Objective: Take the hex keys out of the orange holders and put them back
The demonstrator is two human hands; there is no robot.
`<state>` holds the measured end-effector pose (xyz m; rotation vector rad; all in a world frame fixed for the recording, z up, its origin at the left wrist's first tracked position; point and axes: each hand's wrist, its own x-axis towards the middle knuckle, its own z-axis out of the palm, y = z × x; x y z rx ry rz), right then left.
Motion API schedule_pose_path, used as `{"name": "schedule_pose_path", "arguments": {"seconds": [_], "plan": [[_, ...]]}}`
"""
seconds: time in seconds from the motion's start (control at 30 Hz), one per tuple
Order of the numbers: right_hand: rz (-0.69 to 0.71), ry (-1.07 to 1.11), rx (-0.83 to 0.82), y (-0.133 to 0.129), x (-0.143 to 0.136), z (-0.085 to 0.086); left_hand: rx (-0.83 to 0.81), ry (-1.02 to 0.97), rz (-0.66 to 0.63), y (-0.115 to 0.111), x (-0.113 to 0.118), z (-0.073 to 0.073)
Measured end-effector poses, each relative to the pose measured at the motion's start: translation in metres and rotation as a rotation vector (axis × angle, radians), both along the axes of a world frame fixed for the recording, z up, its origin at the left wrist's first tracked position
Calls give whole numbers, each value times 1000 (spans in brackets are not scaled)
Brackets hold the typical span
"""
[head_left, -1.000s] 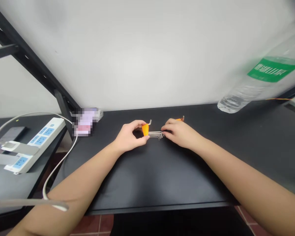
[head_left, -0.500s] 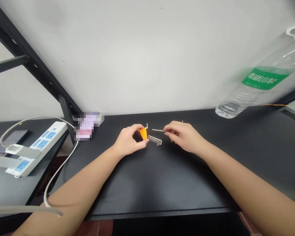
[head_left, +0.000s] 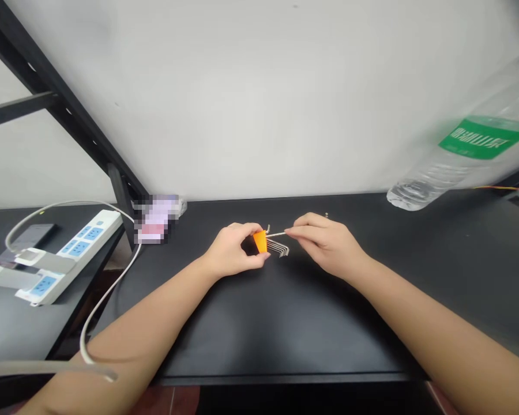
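Note:
Between the thumb and fingers of my left hand (head_left: 233,249) is an orange hex key holder (head_left: 260,242). Several L-shaped metal hex keys (head_left: 278,248) stick out of its right side, bent ends downward, and one short bent key (head_left: 268,228) shows at its upper edge. My right hand (head_left: 326,242) pinches another hex key (head_left: 277,234) by its right end. This key's left tip meets the holder's right face; whether it is inside a hole I cannot tell. Part of it is covered by my right fingers.
A clear plastic bottle (head_left: 471,138) with a green label stands at the back right, by the wall. On the left are a white power strip (head_left: 80,248) with plugs, a looping white cable (head_left: 108,288), a black metal frame (head_left: 121,190) and a blurred packet (head_left: 158,219).
My right hand's hex key has gone from apart from the holder to touching it. The holder has turned slightly in my left hand, and the view has shifted a little.

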<state>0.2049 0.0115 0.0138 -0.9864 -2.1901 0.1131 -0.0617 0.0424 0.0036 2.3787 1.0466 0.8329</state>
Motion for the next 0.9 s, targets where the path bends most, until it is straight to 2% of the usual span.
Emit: {"name": "schedule_pose_path", "arguments": {"seconds": [0.17, 0.4, 0.6, 0.7, 0.77, 0.9], "plan": [[39, -52, -37, -5, -12, 1, 2, 28, -32, -2, 2, -1], [91, 196, -378, -3, -24, -9, -24, 23, -48, -1, 5, -1], [259, 389, -623, -7, -30, -12, -26, 38, -106, -7, 8, 4], [327, 478, -653, -9, -33, -9, -37, 23, -131, -8, 8, 4], [310, 458, -648, -9, -33, -8, -44, 16, -129, -8, 7, 3], [86, 208, -469, 0, -21, -10, -97, -13, -87, -5, 5, 0]]}}
